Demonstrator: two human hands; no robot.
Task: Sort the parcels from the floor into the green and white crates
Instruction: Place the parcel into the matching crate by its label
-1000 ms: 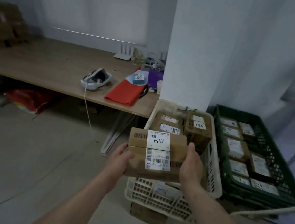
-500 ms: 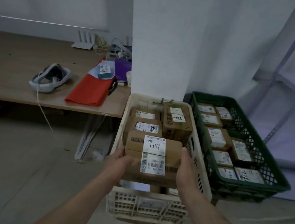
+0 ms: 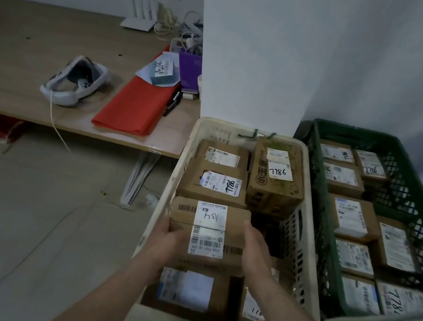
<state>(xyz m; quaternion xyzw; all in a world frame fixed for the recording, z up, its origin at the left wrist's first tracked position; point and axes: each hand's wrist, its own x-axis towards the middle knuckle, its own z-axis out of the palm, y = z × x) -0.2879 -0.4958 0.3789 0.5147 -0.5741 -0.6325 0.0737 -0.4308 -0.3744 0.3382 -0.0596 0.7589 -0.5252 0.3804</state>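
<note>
I hold a brown cardboard parcel (image 3: 233, 221) with a white label marked "A34" low over the middle of the white crate (image 3: 308, 214). My left hand (image 3: 166, 240) grips its left edge, thumb on the near face. My right hand (image 3: 257, 249) presses flat against its right side with straight fingers. The white crate holds several other labelled parcels (image 3: 213, 186), behind and below the held one. To its right, the green crate (image 3: 351, 130) is filled with several labelled parcels (image 3: 350, 217).
A low wooden table (image 3: 27, 43) stands at the left with a white headset (image 3: 76, 81), a red folder (image 3: 136, 104) and cables. A white pillar (image 3: 251, 54) rises behind the crates. Bare floor (image 3: 26, 212) lies to the left; a white cable (image 3: 374, 318) crosses the green crate's near corner.
I have come closer to the crates, and both hands have carried the parcel forward and down into the white crate's opening.
</note>
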